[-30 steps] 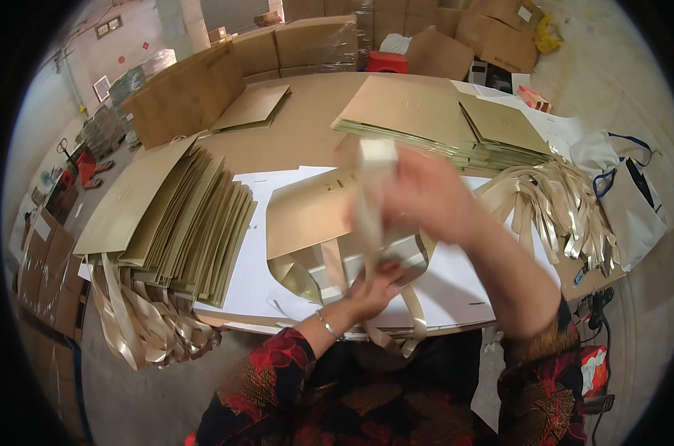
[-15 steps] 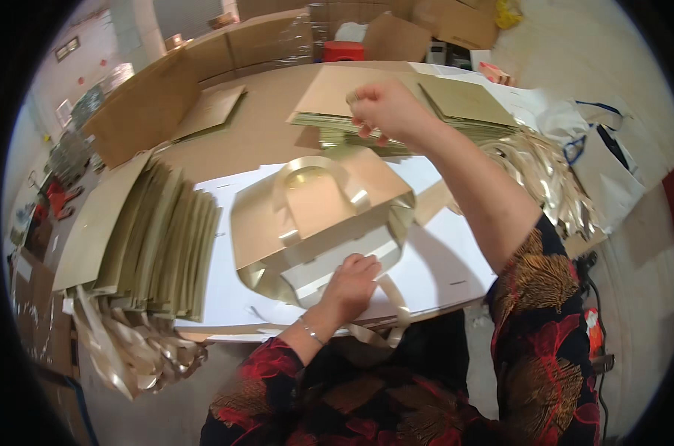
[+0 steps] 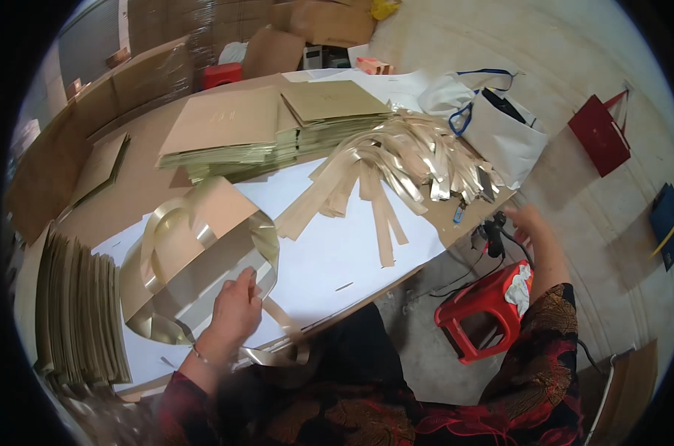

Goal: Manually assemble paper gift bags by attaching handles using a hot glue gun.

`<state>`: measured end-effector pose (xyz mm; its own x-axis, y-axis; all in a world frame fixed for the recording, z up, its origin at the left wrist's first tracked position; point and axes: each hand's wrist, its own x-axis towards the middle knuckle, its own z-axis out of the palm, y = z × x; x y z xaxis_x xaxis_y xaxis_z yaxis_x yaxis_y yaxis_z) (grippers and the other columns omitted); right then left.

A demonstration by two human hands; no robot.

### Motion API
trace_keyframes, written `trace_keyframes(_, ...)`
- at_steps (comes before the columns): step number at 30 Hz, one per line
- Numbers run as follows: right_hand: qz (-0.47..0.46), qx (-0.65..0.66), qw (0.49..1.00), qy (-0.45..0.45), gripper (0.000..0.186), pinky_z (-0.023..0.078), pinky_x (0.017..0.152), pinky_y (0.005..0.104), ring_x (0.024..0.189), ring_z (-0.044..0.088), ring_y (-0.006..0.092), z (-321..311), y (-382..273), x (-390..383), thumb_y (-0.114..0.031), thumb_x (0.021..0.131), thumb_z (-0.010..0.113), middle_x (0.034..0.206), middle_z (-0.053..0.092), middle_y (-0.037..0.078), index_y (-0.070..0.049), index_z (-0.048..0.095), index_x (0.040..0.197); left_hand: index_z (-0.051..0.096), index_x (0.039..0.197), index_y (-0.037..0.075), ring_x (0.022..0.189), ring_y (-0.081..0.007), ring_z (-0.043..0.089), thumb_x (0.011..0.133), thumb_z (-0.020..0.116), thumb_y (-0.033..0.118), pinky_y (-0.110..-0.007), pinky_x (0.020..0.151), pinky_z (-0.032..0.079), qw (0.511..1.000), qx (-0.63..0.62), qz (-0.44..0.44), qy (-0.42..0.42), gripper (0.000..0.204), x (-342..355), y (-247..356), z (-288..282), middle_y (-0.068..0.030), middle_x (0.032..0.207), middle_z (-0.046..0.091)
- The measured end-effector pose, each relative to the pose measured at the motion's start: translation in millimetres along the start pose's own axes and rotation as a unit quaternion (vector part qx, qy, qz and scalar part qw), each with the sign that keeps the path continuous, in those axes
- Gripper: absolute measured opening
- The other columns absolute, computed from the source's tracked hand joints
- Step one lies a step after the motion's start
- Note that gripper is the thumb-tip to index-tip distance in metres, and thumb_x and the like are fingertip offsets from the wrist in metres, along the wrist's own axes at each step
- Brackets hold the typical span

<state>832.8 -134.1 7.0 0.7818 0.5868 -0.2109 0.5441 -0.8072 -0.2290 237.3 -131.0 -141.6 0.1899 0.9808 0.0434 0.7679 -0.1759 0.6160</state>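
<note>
A gold paper gift bag (image 3: 229,210) lies on its side on the white sheet, its open, white-lined mouth facing me. One gold ribbon handle (image 3: 150,260) arches over its upper panel. Another gold ribbon (image 3: 283,321) trails from the near side over the table edge. My left hand (image 3: 237,308) is closed at the bag's near edge, fingertips at its mouth; what lies under the palm is hidden. Off the table's right end, my right hand (image 3: 529,224) reaches out, empty with its fingers apart. Just left of it hangs a black corded tool (image 3: 491,232).
Flat gold bags stand packed at left (image 3: 77,312); more flat bags (image 3: 222,123) are stacked at the back. Loose gold ribbons (image 3: 396,152) spread across the right side beside a white bag (image 3: 508,137). A red stool (image 3: 456,320) stands below, and a red bag (image 3: 601,134) hangs on the wall.
My right hand has swung from above the stacked bags to beyond the table's right end. The view has turned right. My left hand stays at the gift bag.
</note>
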Motion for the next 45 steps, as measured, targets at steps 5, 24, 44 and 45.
trace_keyframes(5,-0.032,0.294,0.949,-0.112,0.046,0.056,0.053,0.0570,0.062,0.064,0.0315,104,77,77,-0.043,0.086,0.061,0.074,0.063,0.017,0.001,0.058,0.098,0.054,0.120,0.002,0.102,-0.0380,0.056,0.070,0.065,0.004,-0.042,0.090,0.047,0.992,-0.111,-0.005,0.068,0.051,1,-16,11,-0.0214,0.108,0.057)
trace_keyframes(24,-0.297,0.702,0.614,-0.204,0.070,0.061,0.063,0.0416,0.121,0.055,0.0337,140,-24,-178,-0.014,0.079,0.061,0.130,0.054,0.020,-0.006,0.033,0.142,0.066,0.080,0.003,0.086,-0.0309,0.060,0.082,0.061,0.009,-0.037,0.078,0.049,0.969,-0.106,-0.003,0.221,0.008,5,-28,34,-0.0129,0.086,0.063)
trace_keyframes(44,-0.402,0.388,0.683,-0.470,0.053,0.054,0.058,0.0282,0.084,0.063,0.0168,227,-115,-299,0.004,0.078,0.055,0.104,0.062,0.012,-0.003,0.038,0.127,0.066,0.079,0.003,0.088,-0.0326,0.060,0.081,0.061,0.007,-0.039,0.080,0.049,0.959,-0.141,-0.005,0.246,0.007,2,-32,36,-0.0133,0.087,0.064)
trace_keyframes(45,-0.383,0.383,0.691,-0.479,0.056,0.052,0.071,0.0297,0.088,0.062,0.0162,223,-114,-299,0.006,0.078,0.055,0.103,0.061,0.010,-0.003,0.037,0.130,0.066,0.079,0.003,0.088,-0.0326,0.060,0.081,0.061,0.007,-0.039,0.080,0.049,0.959,-0.141,-0.006,0.247,0.007,1,-32,36,-0.0133,0.087,0.064)
